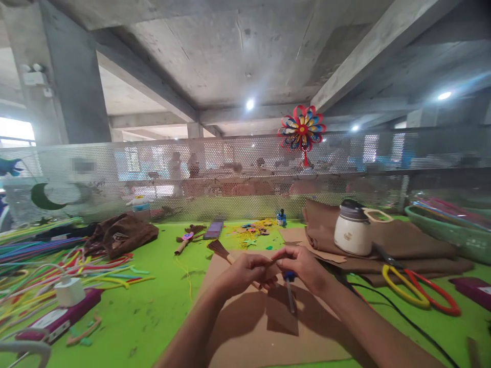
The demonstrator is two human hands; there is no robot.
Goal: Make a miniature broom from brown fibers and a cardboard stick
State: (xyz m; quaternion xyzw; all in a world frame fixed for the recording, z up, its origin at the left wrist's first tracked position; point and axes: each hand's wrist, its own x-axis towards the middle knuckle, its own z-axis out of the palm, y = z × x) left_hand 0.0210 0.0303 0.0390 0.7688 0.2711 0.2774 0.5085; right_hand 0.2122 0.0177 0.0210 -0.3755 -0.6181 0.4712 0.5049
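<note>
Close together over a cardboard sheet point(238, 342), my left hand point(247, 271) and my right hand point(301, 266) are both closed, fingertips nearly meeting. Between them is a small thin brown piece, mostly covered by the fingers, so I cannot tell if it is paper or cloth. A fringed brown bundle point(218, 249) with a pale stem pokes out behind my left hand. Below my right hand lies a tool with a blue handle and a metal shaft point(291, 301), resembling a screwdriver. It rests on a flat brown piece point(282, 324).
Scissors point(414, 291), folded brown cloth point(414, 250) and a white kettle point(353, 230) stand at right. Pipe cleaners point(115, 276) and a purple power strip point(63, 314) are at left. Small trimmings point(253, 230) and a blue bottle point(281, 217) sit behind.
</note>
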